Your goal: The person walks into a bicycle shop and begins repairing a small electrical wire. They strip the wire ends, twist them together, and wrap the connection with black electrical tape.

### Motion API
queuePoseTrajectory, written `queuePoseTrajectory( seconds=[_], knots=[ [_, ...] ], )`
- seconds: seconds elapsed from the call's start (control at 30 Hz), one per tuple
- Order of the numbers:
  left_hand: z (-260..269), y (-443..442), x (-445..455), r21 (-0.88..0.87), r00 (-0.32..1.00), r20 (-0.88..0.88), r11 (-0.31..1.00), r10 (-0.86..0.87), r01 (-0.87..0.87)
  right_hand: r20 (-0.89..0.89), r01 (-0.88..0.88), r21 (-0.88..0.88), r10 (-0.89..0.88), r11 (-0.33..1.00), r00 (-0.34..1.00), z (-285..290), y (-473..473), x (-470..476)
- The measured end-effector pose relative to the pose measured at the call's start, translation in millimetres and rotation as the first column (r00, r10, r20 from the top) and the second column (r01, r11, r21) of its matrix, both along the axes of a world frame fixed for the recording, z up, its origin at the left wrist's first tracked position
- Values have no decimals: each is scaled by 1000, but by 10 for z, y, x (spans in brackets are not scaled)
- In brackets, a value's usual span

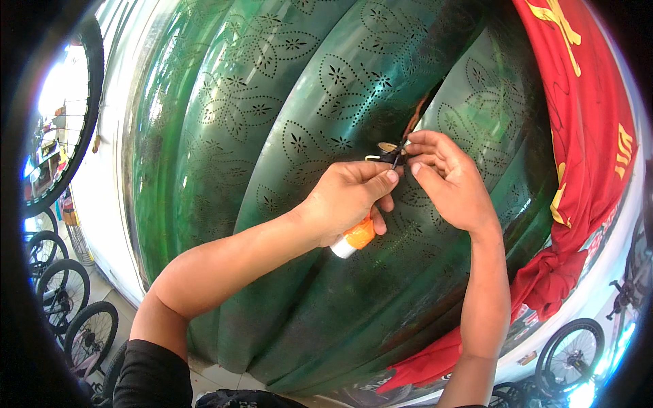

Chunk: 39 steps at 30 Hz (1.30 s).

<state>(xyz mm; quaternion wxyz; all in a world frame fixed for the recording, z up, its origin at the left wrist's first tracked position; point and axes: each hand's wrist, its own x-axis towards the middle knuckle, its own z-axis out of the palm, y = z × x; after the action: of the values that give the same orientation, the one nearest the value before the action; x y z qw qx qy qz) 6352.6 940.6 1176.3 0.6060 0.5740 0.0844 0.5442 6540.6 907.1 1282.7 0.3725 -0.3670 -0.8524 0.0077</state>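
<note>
In front of me hangs a glossy, ribbed dark green sheet [285,102] pierced with a flower and leaf pattern. My left hand [352,194] pinches a small black piece [390,157] between thumb and forefinger. Its curled lower fingers also hold a small orange and white object [354,238], partly hidden by the palm. Close on the right, my right hand [449,178] has its fingertips at the black piece; whether they grip it is unclear. A tan ring-like part [387,147] shows just beyond the fingers. Reddish-brown wires [416,115] run up a dark gap in the sheet.
Red cloth [586,102] with yellow marks drapes down the right side. At left, a large bicycle wheel [94,102] hangs beside a white wall [115,204], above several more bicycles [66,285]. Another bicycle wheel [574,357] stands at lower right. Pale floor tiles [219,377] show below.
</note>
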Motion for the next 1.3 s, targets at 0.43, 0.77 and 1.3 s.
queuePoseTrajectory(
  seconds=[0.43,0.77,1.3],
  knots=[
    [-16,-9,3,391,856,-140,822,498,-414,-73,74,49,-70,996,995,72,-30,-225],
    [-87,22,92,717,448,183,193,875,-670,194,322,-67,-304,944,933,292,-36,-450],
    [140,-48,-155,316,910,-157,892,384,-322,233,72,25,-76,997,970,285,-410,175]
  ],
)
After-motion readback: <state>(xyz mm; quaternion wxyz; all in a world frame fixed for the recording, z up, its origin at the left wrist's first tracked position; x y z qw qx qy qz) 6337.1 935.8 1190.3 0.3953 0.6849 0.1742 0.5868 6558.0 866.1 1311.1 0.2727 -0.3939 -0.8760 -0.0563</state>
